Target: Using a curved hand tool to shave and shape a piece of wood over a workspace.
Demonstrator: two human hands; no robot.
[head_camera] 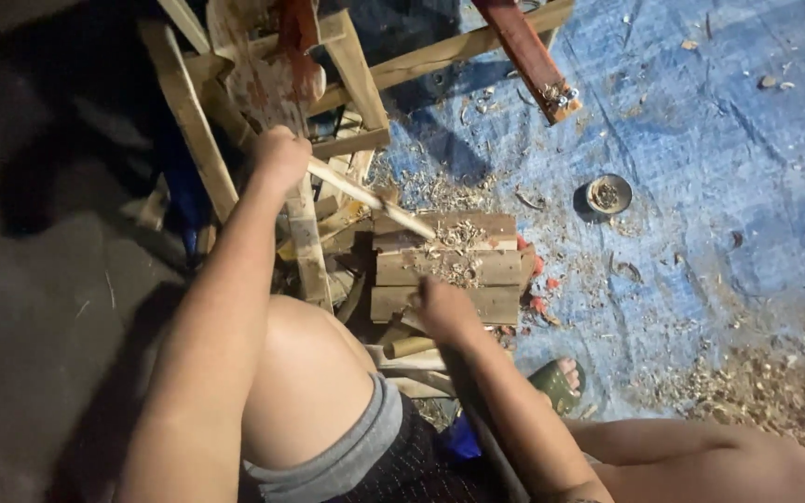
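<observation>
A thin pale stick (370,197) is gripped at its upper end by the left hand (279,156), whose fingers are curled fully around it in a closed fist. From that fist the stick is slanted down and to the right, and its lower tip is laid on the top of a low block (447,270) built of stacked wooden planks. The block's top is littered with pale shavings (458,235). The right hand (443,309) is held at the near edge of the block, knuckles up and fingers bent under; it seems to be closed on something small, but what is pinched there is hidden by the hand itself, so the hold cannot be told for certain. The two hands are kept well apart, one at each end of the work. Behind the left hand a rough wooden frame (193,121) with worn red paint is stood upright, and a red-stained beam (528,56) is angled across the top of the view. The ground to the right is covered by a blue tarp (719,168) strewn with chips, and a small round tin (608,195) is set on it, well clear of the block. A bare knee (305,373) is seen just below the stick, and a foot in a green sandal (561,380) is placed beside the block.
</observation>
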